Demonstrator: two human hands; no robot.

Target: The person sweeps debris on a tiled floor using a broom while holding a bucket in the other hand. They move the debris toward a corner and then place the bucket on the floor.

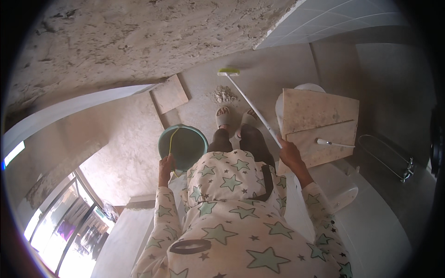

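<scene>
Broom [250, 103], its head [228, 72] just beyond the rubble [225, 94] and right fingers [283, 146] wrapped round its pole, should work best in short, low pulls, while left fingers [169, 161] clasp the yellow handle [171, 139] of the near-left tub [190, 146].

Rough wall [153, 41], seemingly concrete floor [282, 69]

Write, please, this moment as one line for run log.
left hand: holds yellow handle of green bucket | right hand: grips white brush pole | yellow-green brush head: beyond rubble pile
</scene>
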